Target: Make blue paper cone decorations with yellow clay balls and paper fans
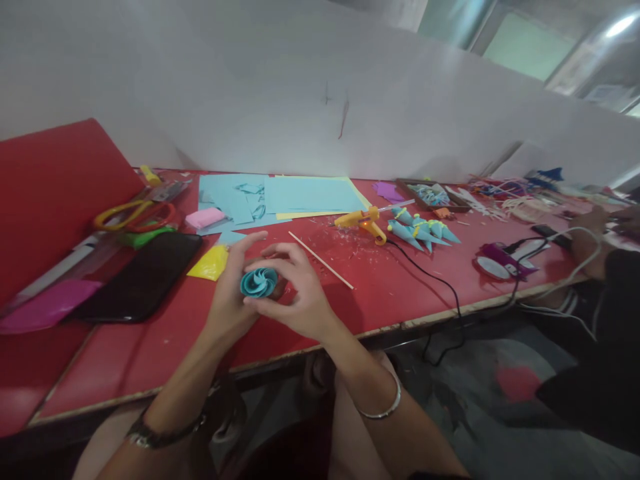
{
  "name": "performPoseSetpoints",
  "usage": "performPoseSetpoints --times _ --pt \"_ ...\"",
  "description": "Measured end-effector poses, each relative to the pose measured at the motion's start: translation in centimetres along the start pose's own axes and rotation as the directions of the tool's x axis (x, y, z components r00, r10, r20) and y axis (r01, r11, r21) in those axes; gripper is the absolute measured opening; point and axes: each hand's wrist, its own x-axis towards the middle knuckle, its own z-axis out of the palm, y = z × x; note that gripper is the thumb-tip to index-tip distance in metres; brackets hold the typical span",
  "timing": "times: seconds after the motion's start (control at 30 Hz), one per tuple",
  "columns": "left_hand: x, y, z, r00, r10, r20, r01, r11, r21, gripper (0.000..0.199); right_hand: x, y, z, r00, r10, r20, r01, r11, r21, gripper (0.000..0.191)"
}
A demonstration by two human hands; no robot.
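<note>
left hand and right hand cup the blue paper swirl, at eight o'clock from the glue gun; likely light, springy (it may crush easily), best held around its sides.

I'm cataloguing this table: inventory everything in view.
Paper flower: one, teal, held
Glue gun: one, yellow, centre
Cones: several, blue, centre right
Stick: one, pale, centre
Paper sheets: several, mostly blue, rear
Phone: one, black, left
Packet: one, yellow, by phone
Scissors: count unclear, yellow-orange handles, left
Tray: one, brown, right rear
Clutter: uncounted, mixed, both ends
Table: one, red, beneath
Wall: one, grey, behind
Other person: one, dark clothing, right
Left hand, right hand: two, bare, around paper flower
</note>
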Motion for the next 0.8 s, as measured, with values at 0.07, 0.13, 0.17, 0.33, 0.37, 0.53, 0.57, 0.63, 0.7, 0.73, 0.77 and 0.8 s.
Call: performPoseSetpoints --times 0.07,0.13,0.17,0.33,0.37,0.53,0.57,0.63,0.7,0.73,0.77,0.8 --pt "0.1 0.0 0.1 1.0 0.002 0.024 -0.002 1.0 0.004 0.056 0.0 0.0 0.1 0.996 0.006 -0.092 -0.008 1.0 -0.023 0.024" --pt "0.3 -0.1 0.1 0.999 0.025 0.047 -0.029 0.996 0.083 0.043 -0.1 0.1 0.2 0.984 0.03 -0.178 -0.034 0.999 -0.015 0.024" --pt "0.4 -0.2 0.1 0.997 0.04 0.06 -0.049 0.986 0.157 0.033 -0.1 0.2 0.2 0.976 0.052 -0.214 -0.053 0.999 0.0 0.023" --pt "0.5 -0.6 0.1 0.98 -0.008 0.2 -0.071 0.921 0.384 0.016 0.0 0.4 0.3 0.94 0.153 -0.306 -0.131 0.987 0.092 0.015" --pt "0.5 -0.6 0.1 0.965 -0.044 0.259 -0.054 0.932 0.359 0.018 0.0 0.4 0.3 0.937 0.173 -0.303 -0.143 0.983 0.119 0.015" --pt "0.4 0.2 0.3 0.902 -0.159 0.401 0.072 0.972 0.223 0.027 0.3 0.6 0.4 0.926 0.339 -0.165 -0.246 0.874 0.419 0.024" --pt "0.4 0.5 0.3 0.895 -0.187 0.406 0.113 0.973 0.199 0.03 0.3 0.6 0.4 0.92 0.371 -0.127 -0.268 0.832 0.486 0.027" --pt "0.3 0.9 0.2 0.871 -0.25 0.423 0.205 0.967 0.15 0.036 0.2 0.8 0.3 0.906 0.418 -0.058 -0.31 0.751 0.583 0.032" --pt "0.2 1.3 -0.1 0.842 -0.3 0.449 0.284 0.953 0.105 0.041 0.1 0.9 0.1 0.892 0.451 0.04 -0.373 0.682 0.629 0.038" --pt "0.1 1.4 -0.2 0.825 -0.313 0.47 0.313 0.946 0.082 0.043 0.0 0.9 0.0 0.882 0.46 0.099 -0.41 0.648 0.642 0.041" --pt "0.1 1.5 -0.3 0.807 -0.319 0.497 0.334 0.941 0.062 0.045 0.0 0.9 0.0 0.872 0.465 0.152 -0.443 0.618 0.65 0.044" --pt "0.1 1.5 -0.4 0.791 -0.317 0.524 0.345 0.937 0.046 0.045 0.0 0.9 0.0 0.862 0.47 0.189 -0.467 0.595 0.654 0.046"
